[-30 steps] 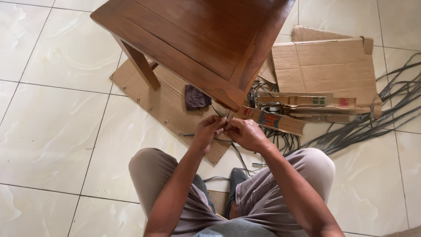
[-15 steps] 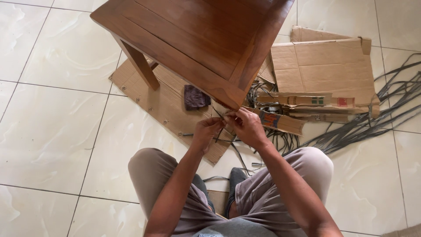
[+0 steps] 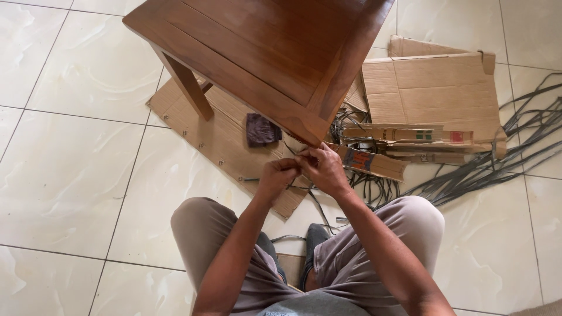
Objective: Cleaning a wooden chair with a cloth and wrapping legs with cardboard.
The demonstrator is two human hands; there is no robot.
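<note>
1. One wooden stool (image 3: pixel 275 52), several flattened cardboard sheets (image 3: pixel 436 88), one dark cloth (image 3: pixel 261 130), and a loose bundle of grey straps (image 3: pixel 497 158) on a tiled floor (image 3: pixel 76 175).
2. Two hands meet just below the stool's near corner — left hand (image 3: pixel 276 177), right hand (image 3: pixel 324 168).
3. Fingers of both hands are curled narrow, pinching a thin grey strand (image 3: pixel 294 184) between them.
4. The strand is slim and dark — it shows just beneath the hands, above the cardboard.
</note>
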